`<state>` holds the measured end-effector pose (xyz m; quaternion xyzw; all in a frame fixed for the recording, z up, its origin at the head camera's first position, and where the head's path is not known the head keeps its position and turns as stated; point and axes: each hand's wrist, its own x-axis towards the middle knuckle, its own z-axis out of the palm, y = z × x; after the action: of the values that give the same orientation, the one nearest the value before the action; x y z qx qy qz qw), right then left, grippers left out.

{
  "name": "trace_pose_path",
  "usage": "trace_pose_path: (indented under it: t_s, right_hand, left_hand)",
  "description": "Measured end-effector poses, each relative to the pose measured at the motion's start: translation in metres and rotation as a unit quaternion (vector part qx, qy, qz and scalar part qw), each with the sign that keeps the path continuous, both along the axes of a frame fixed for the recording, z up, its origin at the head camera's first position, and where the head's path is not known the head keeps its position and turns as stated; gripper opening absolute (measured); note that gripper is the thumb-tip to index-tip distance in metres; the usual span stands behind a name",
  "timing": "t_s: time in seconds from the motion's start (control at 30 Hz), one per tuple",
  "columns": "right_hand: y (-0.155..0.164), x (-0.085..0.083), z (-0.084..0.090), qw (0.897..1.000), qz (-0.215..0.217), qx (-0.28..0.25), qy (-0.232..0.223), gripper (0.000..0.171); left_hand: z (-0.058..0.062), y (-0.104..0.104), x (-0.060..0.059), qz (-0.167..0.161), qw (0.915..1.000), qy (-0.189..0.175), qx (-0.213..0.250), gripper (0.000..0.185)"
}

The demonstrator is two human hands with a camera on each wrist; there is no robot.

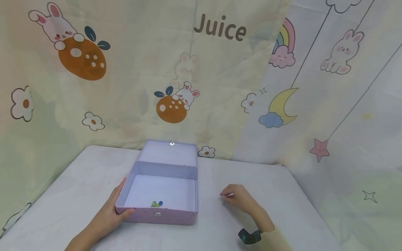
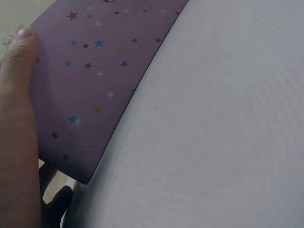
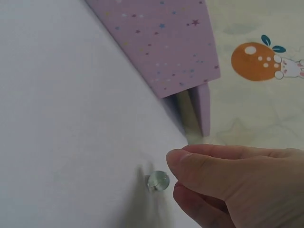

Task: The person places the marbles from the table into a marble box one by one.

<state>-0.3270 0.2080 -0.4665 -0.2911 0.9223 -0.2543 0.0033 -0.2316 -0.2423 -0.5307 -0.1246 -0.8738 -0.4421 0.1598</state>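
A: Where's the marble (image 3: 158, 181)?
B: On the white table (image 1: 267, 195), just beside the right hand (image 1: 237, 199); its curled fingers (image 3: 209, 164) are close, not clearly pinching it.
A: And the box?
B: The lilac box (image 1: 158, 213) lies left of it, lid (image 1: 169, 153) open toward the curtain (image 1: 125, 69), long axis across the table. Two marbles (image 1: 157, 203) lie inside. The left hand (image 1: 110, 212) grips its near-left corner, thumb pressed on the front wall.

Bare table (image 1: 257, 174) right of open box (image 1: 163, 212); raised lid (image 1: 169, 153) blocks rear.
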Motion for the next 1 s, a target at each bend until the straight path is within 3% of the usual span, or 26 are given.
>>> trace_pose_path:
  t_s: [0.37,1.0]
  right_hand:
    - [0.0019,0.0029,-0.0074,0.999,-0.023,0.031,-0.027,0.016]
    - [-0.0002,0.0031,-0.0101,0.998,-0.029,0.051,-0.013,0.014]
  left_hand:
    - [0.0015,-0.0005,0.0001,-0.001,1.0000,0.000,0.002,0.104]
    - [0.0032,0.0010,0.0007,0.000,1.0000,-0.009,0.002,0.105]
